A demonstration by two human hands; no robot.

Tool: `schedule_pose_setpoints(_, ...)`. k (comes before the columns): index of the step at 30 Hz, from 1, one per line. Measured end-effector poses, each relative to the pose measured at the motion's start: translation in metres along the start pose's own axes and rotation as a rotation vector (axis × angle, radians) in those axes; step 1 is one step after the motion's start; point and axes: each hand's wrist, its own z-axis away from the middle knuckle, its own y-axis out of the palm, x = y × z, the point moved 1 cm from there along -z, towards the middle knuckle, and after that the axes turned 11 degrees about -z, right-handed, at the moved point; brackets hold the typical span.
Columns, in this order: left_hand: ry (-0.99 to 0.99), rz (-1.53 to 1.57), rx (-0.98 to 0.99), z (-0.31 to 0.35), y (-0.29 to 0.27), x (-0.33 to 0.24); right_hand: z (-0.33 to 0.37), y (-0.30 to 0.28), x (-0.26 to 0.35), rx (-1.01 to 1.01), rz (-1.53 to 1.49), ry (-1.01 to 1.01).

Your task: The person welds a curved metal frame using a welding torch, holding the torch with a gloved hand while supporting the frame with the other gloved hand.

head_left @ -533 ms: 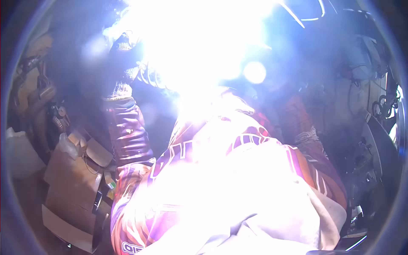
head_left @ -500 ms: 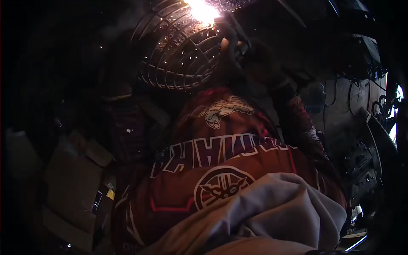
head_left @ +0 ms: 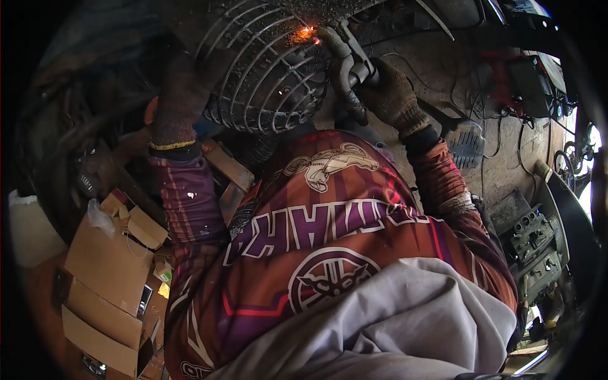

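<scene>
A round cage of curved metal rods [head_left: 269, 114] stands ahead of me at the top of the view. At its upper right a small spot glows orange [head_left: 303, 35]. My right hand [head_left: 389, 95], in a knitted work glove, is closed round a grey welding electrode holder [head_left: 345, 69]. The holder's tip is beside the glowing spot. My left hand [head_left: 180, 117], gloved and in shadow, is at the cage's left side. Its fingers are too dark to make out, so I cannot tell whether they grip a rod.
An opened cardboard box [head_left: 107, 266] lies at the lower left, with scraps around it. At the right are a greasy metal engine part [head_left: 535, 237], a dark slotted plate [head_left: 465, 144] and loose cables [head_left: 522, 142] on the floor. A dark boxy machine [head_left: 538, 85] stands farther right.
The bright white welding arc and flying sparks have gone, leaving a small orange glow. The surroundings now look lighter. My right hand with the electrode holder has hardly moved.
</scene>
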Motion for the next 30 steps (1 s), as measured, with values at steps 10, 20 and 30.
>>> schedule_pose_setpoints(10,-0.022,0.023,-0.030,-0.004,0.002,-0.009,-0.004,0.000,0.000,0.022,0.087,0.032)
schedule_pose_setpoints(20,-0.148,0.180,0.010,-0.004,0.000,-0.012,-0.006,0.000,-0.003,0.030,0.085,0.016)
schedule_pose_setpoints(30,-0.069,-0.057,0.048,-0.007,-0.001,-0.002,-0.007,0.006,-0.014,-0.017,0.055,-0.031)
